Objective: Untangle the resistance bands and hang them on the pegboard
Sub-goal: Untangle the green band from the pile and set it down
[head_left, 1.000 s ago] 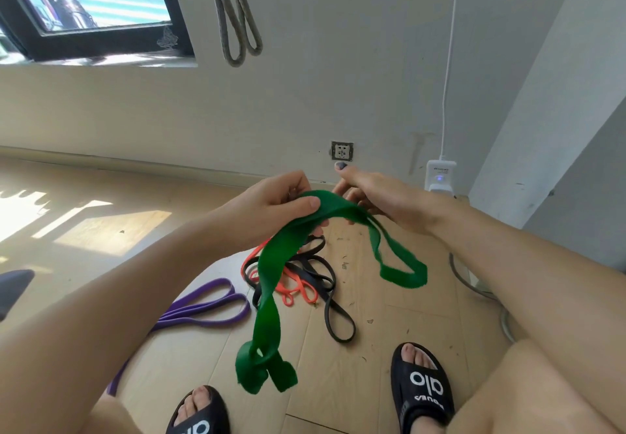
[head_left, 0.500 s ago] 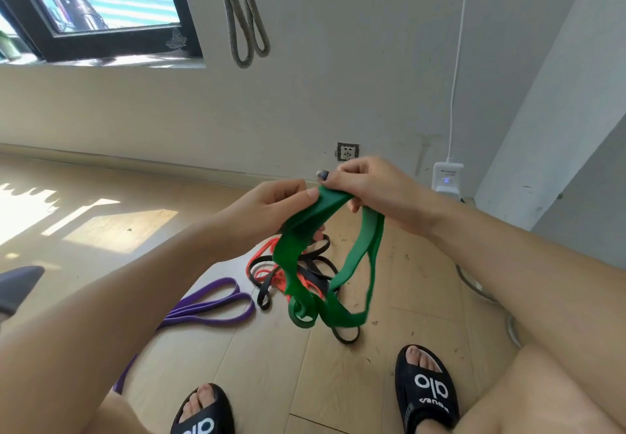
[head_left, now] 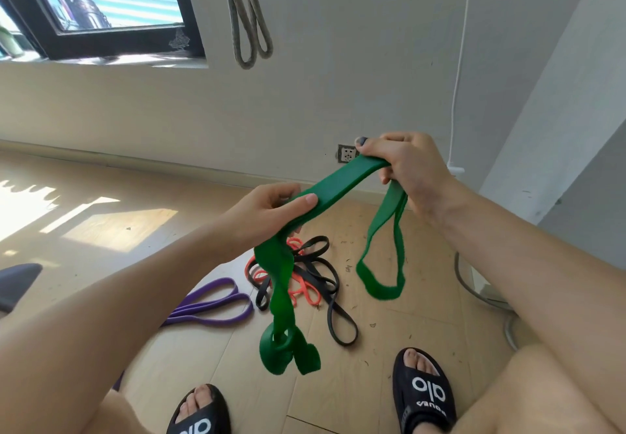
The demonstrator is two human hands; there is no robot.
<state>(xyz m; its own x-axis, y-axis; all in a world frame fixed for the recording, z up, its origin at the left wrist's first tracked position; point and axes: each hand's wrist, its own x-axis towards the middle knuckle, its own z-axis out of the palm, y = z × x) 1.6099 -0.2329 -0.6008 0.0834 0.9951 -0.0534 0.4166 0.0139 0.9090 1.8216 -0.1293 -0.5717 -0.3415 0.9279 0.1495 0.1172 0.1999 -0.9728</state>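
Now, green band [head_left: 342, 183]: held above the floor [head_left: 142, 230], between both hands; limp, light, stretchy, ends twisted.
Left hand [head_left: 267, 211]: thumb pinching band flat.
Right hand [head_left: 410, 166]: curled round band.
Hold: likely near the twist.
Floor tangle [head_left: 301, 281]: mid-floor.

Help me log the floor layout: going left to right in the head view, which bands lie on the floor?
purple band → orange band → black bands, the last two tangled together.
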